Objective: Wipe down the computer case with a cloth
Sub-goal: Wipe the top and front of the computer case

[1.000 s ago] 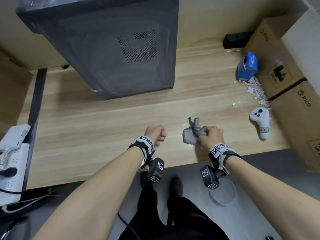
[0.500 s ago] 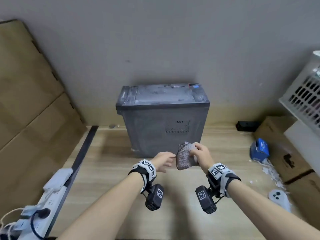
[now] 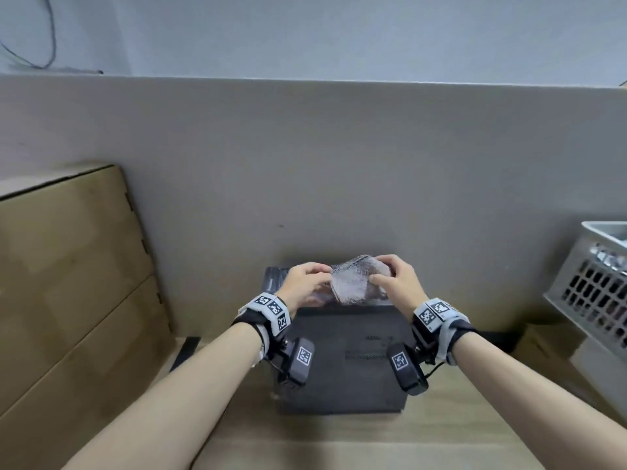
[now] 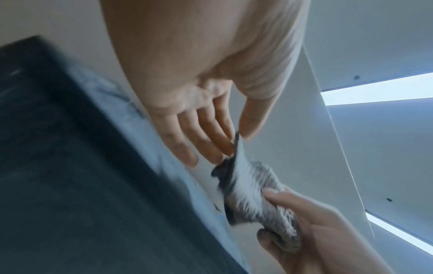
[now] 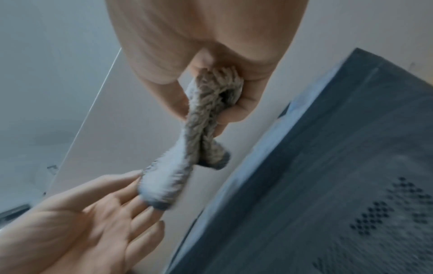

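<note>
A dark grey computer case [image 3: 342, 368] stands on the wooden desk against the partition. Both hands hold a small grey knitted cloth [image 3: 353, 283] just above the case's dusty top. My left hand [image 3: 320, 278] pinches one edge of the cloth [image 4: 253, 192] between thumb and fingers. My right hand [image 3: 376, 276] grips the other end, where the cloth [image 5: 201, 129] is bunched in its curled fingers. The case's top edge [image 4: 70, 166] lies just below the hands, and its vented side panel [image 5: 339, 194] shows in the right wrist view.
Tall cardboard boxes [image 3: 68, 283] stand to the left of the case. A grey perforated basket [image 3: 593, 293] sits on boxes at the right. A beige partition [image 3: 305, 164] rises right behind the case. Wooden desk surface [image 3: 441, 435] lies in front.
Both hands rose from the desk to above the case's top, carrying the cloth. The left hand, a fist holding nothing before, now pinches the cloth's edge, and the cloth is spread between both hands.
</note>
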`<state>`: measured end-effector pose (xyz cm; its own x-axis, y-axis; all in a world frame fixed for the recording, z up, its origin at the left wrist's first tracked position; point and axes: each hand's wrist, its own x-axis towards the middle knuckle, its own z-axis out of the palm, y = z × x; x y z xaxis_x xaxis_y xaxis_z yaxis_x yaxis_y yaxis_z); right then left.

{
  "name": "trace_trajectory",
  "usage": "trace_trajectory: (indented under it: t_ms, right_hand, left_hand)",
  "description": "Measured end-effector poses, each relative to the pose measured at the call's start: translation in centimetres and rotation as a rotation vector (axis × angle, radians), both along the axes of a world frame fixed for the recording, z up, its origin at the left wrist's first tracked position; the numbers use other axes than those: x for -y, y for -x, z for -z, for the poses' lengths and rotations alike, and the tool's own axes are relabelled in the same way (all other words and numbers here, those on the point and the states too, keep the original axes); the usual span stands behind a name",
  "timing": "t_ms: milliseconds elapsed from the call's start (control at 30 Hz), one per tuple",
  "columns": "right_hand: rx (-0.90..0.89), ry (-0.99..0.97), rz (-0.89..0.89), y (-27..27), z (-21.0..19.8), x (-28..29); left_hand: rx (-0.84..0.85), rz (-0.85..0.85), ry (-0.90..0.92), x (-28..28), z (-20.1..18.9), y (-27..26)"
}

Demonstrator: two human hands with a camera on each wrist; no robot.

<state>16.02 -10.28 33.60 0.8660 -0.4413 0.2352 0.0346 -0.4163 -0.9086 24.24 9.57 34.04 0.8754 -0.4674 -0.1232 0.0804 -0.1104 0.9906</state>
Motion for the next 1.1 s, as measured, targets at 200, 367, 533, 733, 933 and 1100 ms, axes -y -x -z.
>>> trace_trajectory:
  t_ms: [200, 367, 533, 733, 933, 1100]
  right_hand:
    - [-0.400, 0.606, 0.139, -0.6, 2.2, 1.3]
    - [-0.376, 1.013, 0.034, -0.7, 4.9, 0.2]
    - [-0.383, 1.015, -0.017, -1.0, 6.4, -0.4]
    - [-0.334, 1.002, 0.037, -1.4, 7.1, -2.9]
    - [-0.241, 1.019, -0.091, -3.3, 7.5, -9.1]
    - [-0.173, 1.073, -0.243, -5.4, 7.4, -14.6]
  left_hand:
    - [0.208, -0.444, -0.152, -4.1, 1.8, -4.5]
    - [0.050, -0.491, -0.440, -7.2, 5.9, -6.6]
    - [-0.038, -0.445, -0.326, -7.0, 8.3, -7.1]
    - [0.022, -0.454, -0.312, -6.9, 8.2, -5.9]
    - [-0.064, -0.473, -0.226, -7.7, 8.3, -6.1]
    - [-0.196, -0.490, -0.081, -8.1, 8.1, -5.3]
